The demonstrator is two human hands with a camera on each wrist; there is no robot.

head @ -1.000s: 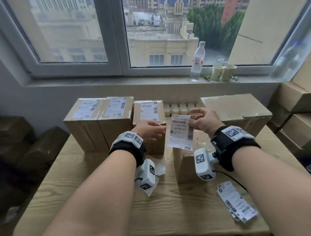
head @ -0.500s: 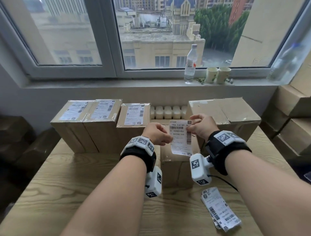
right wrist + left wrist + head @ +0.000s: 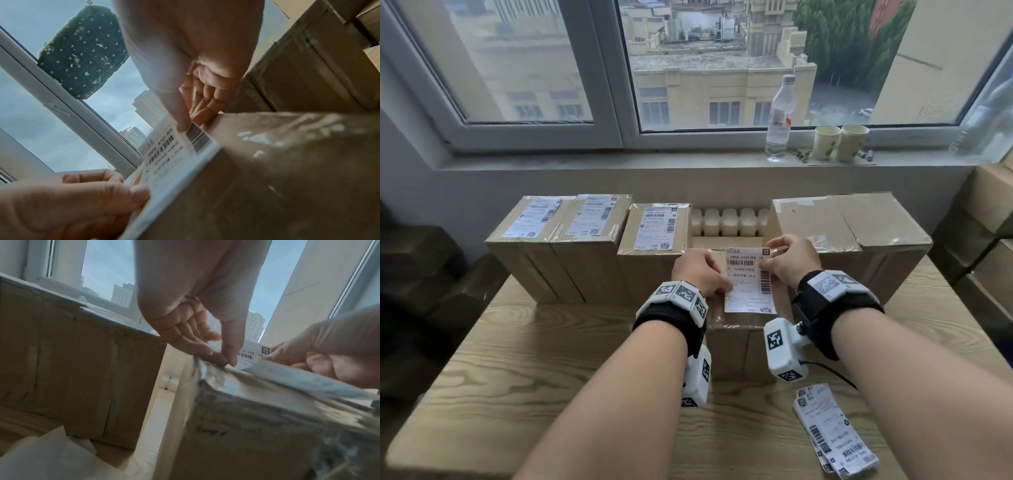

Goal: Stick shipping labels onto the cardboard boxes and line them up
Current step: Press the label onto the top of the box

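A white shipping label (image 3: 748,281) is held flat over the top of a plain cardboard box (image 3: 736,353) in the middle of the table. My left hand (image 3: 726,287) pinches its left edge (image 3: 226,360), and my right hand (image 3: 765,263) pinches its right edge by the barcode (image 3: 180,126). The label's (image 3: 174,154) near end stands slightly off the taped box top (image 3: 287,162). Three labelled boxes (image 3: 592,240) stand side by side at the back left.
A large taped box (image 3: 852,226) stands at the back right, close to my right hand. A stack of loose labels (image 3: 832,431) lies on the wooden table (image 3: 534,377) at the front right. Crumpled white backing paper (image 3: 41,459) lies under my left wrist. More boxes (image 3: 989,240) are piled on the right.
Both hands have brought the label down from mid-air to just over the middle box's top. My left hand has closed onto the label's left edge.
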